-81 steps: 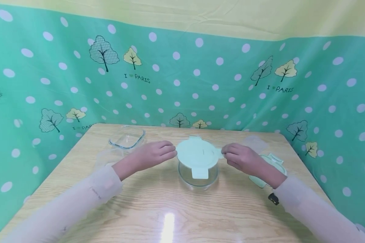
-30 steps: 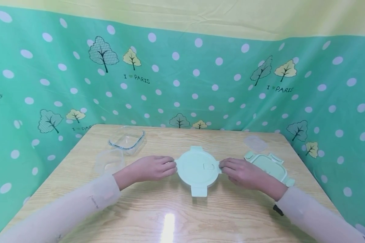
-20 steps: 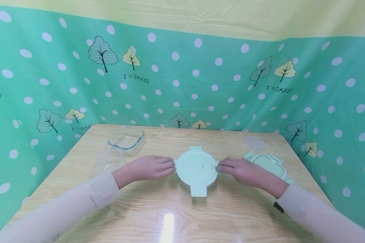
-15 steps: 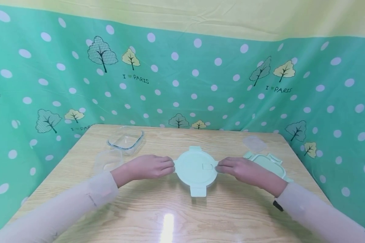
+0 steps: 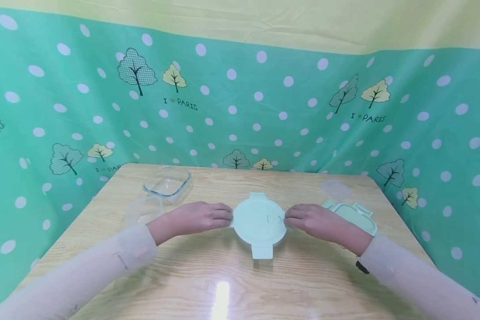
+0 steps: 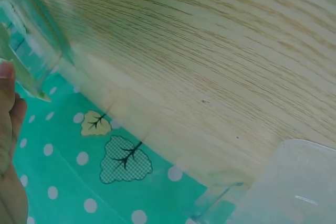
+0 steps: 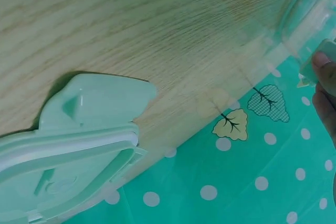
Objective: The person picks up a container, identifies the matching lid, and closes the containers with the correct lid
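Note:
A round mint-green lid point(image 5: 259, 220) with side flaps lies level on a round glass bowl point(image 6: 39, 22), which it almost wholly hides in the head view. My left hand point(image 5: 202, 218) pinches the lid's left flap; in the left wrist view its thumb lies against the green edge. On the opposite side my right hand point(image 5: 314, 221) pinches the right flap point(image 7: 321, 59) between thumb and fingers. The front flap point(image 5: 262, 252) sticks straight out toward me, and the back flap point(image 5: 258, 195) points away.
A square glass container point(image 5: 168, 183) stands at the back left, with a translucent plastic piece point(image 5: 138, 211) before it. On the right lie a square mint-green lid point(image 5: 354, 215), partly behind my right forearm, and another translucent sheet point(image 5: 336, 190). A patterned curtain point(image 5: 240, 124) closes the back.
The lid was raised above the bowl earlier, with the bowl's rim showing; both hands have brought it down toward me onto the bowl. In the last second, the hands have shifted only slightly.

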`<act>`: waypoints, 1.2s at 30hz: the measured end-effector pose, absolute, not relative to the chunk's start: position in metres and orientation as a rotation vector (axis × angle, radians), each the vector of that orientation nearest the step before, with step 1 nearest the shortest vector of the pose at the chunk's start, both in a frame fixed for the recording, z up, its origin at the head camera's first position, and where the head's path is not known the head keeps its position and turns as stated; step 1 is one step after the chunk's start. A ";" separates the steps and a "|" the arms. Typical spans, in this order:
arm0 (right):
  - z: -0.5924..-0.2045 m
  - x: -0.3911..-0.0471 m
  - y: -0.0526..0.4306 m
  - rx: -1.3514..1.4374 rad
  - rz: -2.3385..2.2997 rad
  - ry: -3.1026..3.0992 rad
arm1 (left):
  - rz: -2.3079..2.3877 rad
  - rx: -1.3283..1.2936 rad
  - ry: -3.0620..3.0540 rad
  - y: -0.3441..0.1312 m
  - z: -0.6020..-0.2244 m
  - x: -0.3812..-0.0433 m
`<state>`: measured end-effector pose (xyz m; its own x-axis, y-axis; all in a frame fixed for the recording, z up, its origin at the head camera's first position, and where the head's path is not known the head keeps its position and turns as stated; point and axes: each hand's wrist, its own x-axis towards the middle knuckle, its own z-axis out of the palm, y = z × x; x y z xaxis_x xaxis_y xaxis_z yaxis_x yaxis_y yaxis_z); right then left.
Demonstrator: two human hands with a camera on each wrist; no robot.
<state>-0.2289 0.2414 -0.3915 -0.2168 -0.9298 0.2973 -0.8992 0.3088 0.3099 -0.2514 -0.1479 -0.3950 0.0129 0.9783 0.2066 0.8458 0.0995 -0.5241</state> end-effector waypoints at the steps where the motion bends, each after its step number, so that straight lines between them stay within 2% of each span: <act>1: -0.392 -0.229 0.241 1.628 -0.098 -2.144 | 0.324 -1.784 -1.880 -0.147 -0.395 -0.251; 14: -0.394 -0.231 0.240 1.582 -0.004 -2.274 | -0.073 -1.865 -1.952 -0.137 -0.403 -0.257; 36: -0.391 -0.238 0.231 1.670 -0.136 -2.112 | -0.069 -1.774 -1.805 -0.126 -0.415 -0.261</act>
<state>-0.2377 0.2309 -0.3908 -0.1724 -0.9448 0.2785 -0.9014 0.2653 0.3421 -0.2611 -0.1264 -0.4152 0.0740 0.8935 0.4430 0.9245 0.1051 -0.3663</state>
